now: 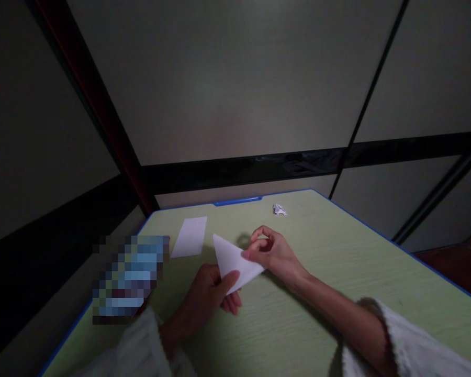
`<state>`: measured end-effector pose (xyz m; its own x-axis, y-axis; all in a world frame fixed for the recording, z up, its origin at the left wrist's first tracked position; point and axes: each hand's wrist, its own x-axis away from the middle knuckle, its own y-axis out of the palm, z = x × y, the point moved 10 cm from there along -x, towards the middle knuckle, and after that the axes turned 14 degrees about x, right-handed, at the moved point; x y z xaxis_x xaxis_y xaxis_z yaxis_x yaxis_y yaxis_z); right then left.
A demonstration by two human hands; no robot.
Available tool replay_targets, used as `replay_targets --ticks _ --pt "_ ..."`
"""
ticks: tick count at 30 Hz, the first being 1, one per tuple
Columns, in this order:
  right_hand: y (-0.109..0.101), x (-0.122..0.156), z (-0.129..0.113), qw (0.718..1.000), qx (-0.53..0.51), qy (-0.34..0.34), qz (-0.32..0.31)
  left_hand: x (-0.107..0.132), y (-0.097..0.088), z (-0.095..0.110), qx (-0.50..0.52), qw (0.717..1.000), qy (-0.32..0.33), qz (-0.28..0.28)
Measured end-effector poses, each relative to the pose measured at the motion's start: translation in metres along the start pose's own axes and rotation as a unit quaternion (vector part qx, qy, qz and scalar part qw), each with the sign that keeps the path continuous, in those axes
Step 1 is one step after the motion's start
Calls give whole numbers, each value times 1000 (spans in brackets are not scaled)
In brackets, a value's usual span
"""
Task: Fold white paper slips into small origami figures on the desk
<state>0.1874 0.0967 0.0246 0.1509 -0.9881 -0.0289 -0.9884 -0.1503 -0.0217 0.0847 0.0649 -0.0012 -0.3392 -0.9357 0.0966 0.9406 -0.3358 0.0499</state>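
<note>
A white sheet of paper [235,264], showing a triangular outline, is held above the table between my two hands. My left hand [217,290] grips its lower left part, thumb on top and fingers underneath. My right hand [272,254] pinches the upper right edge between thumb and curled fingers. Part of the paper's right side is hidden behind that hand. Left of the held paper, a flat white rectangular sheet [190,236] lies on the table. Farther back, to the right, sits a small folded paper figure [279,210].
The pale green table [377,283] has a blue rim and a blue strip [237,201] at its far edge. A pixelated, blurred-out object [131,277] lies along the left edge. Large panels with dark bands [239,175] stand right behind the table.
</note>
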Motion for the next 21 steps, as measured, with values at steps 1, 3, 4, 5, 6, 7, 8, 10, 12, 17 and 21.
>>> replay_targets --ticks 1,3,4,5,6,7,8,10,12,17,21 --pt "-8 -1 -2 999 -18 -8 38 -1 -5 5 7 999 16 26" --pt "-16 0 1 995 -53 -4 82 0 -16 14 23 995 51 79" --pt "-12 1 4 995 -69 10 75 0 -20 19 28 992 67 102" --pt "-4 3 8 994 -84 21 61 2 -23 22 29 989 77 120" --pt "8 5 9 994 -100 23 30 3 -25 25 26 987 84 136" --pt "23 8 8 993 -112 17 -13 5 -27 28 19 984 89 151" --pt "38 12 9 991 -123 18 -52 8 -28 31 7 981 96 166" --pt "59 19 8 985 -141 14 -98 13 -31 36 -22 974 113 192" --pt "68 23 5 980 -167 8 -106 17 -33 40 -45 969 126 210" --pt "64 22 4 981 -163 22 -100 19 -36 39 -47 964 137 222" --pt "63 21 2 981 -158 5 -112 17 -36 32 -10 968 112 224"
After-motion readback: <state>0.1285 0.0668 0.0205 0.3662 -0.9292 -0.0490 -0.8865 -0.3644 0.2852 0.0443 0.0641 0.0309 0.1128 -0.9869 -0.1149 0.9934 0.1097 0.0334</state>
